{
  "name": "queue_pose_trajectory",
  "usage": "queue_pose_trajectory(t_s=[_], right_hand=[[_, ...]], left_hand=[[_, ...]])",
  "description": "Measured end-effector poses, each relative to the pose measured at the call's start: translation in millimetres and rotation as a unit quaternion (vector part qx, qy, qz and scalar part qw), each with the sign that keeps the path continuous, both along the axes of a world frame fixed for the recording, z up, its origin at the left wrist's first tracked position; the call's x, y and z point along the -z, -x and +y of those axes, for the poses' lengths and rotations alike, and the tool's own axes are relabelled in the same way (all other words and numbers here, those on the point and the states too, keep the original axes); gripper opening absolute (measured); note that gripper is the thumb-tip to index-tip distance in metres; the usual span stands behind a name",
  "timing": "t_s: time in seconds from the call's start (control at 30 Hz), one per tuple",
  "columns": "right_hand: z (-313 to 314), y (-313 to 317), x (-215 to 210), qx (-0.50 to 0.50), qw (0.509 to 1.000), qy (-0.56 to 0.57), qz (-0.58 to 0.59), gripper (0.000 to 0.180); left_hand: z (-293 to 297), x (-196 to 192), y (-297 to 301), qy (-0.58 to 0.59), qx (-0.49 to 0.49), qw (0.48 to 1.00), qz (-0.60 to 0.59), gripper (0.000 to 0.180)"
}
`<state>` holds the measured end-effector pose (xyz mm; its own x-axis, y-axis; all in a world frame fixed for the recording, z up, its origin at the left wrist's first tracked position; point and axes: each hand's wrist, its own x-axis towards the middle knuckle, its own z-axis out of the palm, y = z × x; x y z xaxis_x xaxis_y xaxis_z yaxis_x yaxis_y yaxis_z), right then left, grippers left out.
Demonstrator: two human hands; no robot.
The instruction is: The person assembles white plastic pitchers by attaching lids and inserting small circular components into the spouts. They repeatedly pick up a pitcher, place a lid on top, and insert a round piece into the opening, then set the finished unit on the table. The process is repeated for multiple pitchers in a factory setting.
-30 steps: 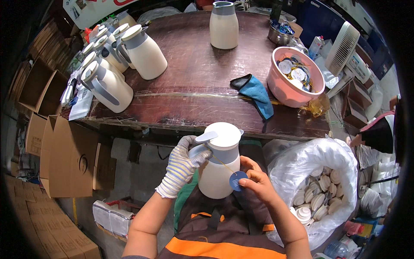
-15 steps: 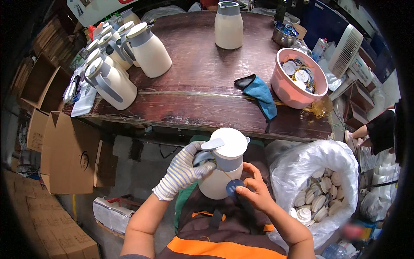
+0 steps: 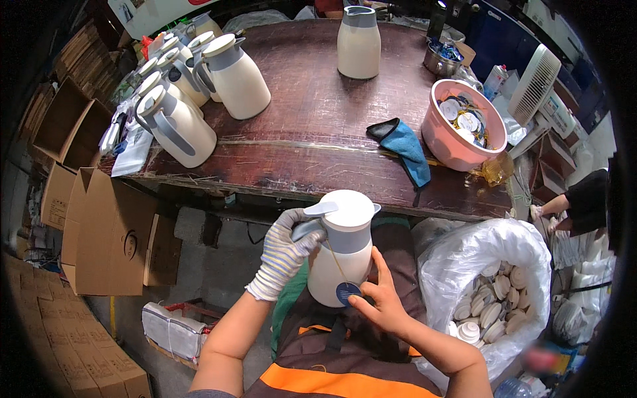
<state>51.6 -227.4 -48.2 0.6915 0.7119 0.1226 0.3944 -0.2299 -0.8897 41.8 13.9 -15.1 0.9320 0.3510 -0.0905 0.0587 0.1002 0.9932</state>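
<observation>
A cream jug point(image 3: 335, 266) with a grey collar and white lid stands tilted in front of my lap, below the table edge. My left hand point(image 3: 282, 251), in a striped knit glove, is closed around its grey handle under the lid's lever. A round dark blue tag point(image 3: 347, 292) hangs on a thin gold cord point(image 3: 337, 260) from the handle side. The thumb of my bare right hand point(image 3: 387, 306) presses on the tag's edge against the jug. Its index finger stretches up along the jug's side; the other fingers are partly hidden.
Several similar jugs point(image 3: 239, 83) stand at the table's left; a lidless one point(image 3: 359, 50) stands at the back. A blue cloth point(image 3: 406, 152) lies beside a pink tub point(image 3: 458, 149) of tags. A plastic-lined bag point(image 3: 441, 278) of white lids is at my right, cartons point(image 3: 109, 232) at left.
The tag has moved slightly left and down and now lies against the jug. My right index finger has straightened along the jug's side. My left hand keeps its grip on the handle.
</observation>
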Motion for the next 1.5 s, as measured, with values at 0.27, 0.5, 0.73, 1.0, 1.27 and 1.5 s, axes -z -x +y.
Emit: queue_pose_trajectory(t_s=[0.27,0.5,0.73,1.0,1.27,1.5], right_hand=[[8,1,7,0.075,0.997,-0.014,0.026,0.022],[15,-2,1,0.107,0.993,-0.018,0.038,0.016],[-5,-7,4,0.184,0.981,-0.024,0.057,0.014],[-35,13,55,0.200,0.932,-0.063,0.295,0.020],[-53,24,70,0.176,0.885,-0.032,0.431,0.027],[-56,27,75,0.185,0.881,-0.060,0.432,0.031]], left_hand=[[8,0,-1,-0.026,0.043,0.998,0.042,0.039],[3,-1,4,0.021,0.010,0.999,0.021,0.038],[15,7,0,0.014,-0.025,1.000,0.008,0.042],[29,-12,10,0.074,-0.087,0.993,0.032,0.044],[60,-102,11,-0.004,-0.138,0.983,-0.125,0.045],[148,-87,-54,-0.162,-0.239,0.925,-0.249,0.031]])
